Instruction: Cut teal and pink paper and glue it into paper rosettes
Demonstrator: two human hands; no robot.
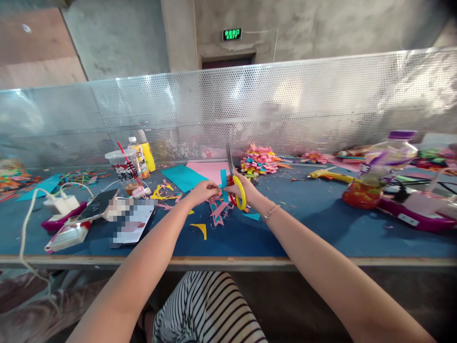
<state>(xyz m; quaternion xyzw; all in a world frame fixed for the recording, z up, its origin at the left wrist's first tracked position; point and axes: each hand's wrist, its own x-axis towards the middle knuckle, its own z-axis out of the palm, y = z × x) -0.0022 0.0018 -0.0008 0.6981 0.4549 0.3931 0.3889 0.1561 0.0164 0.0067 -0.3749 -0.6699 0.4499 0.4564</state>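
Note:
My right hand [246, 189] has a pair of scissors [240, 193] with yellow and red handles in its grip, the blades pointing up and away from me. A small blue paper strip [223, 178] stands upright between my two hands. My left hand [207, 191] is closed, its fingertips pinched at the strip's lower part. The right fingertips also come close to the strip; whether they touch it is unclear. Below the hands lie pink and blue paper scraps [218, 213]. Behind them are a blue paper sheet [183, 177] and a pink sheet [210, 170].
Left are a phone [135, 224], a drink cup [124, 169], a bottle [137, 155] and a power strip [64, 214] with cables. Right are a yellow glue gun [330, 176] and a purple-capped bottle [378, 171]. A paper pile [260, 159] sits before the perforated metal screen [221, 105].

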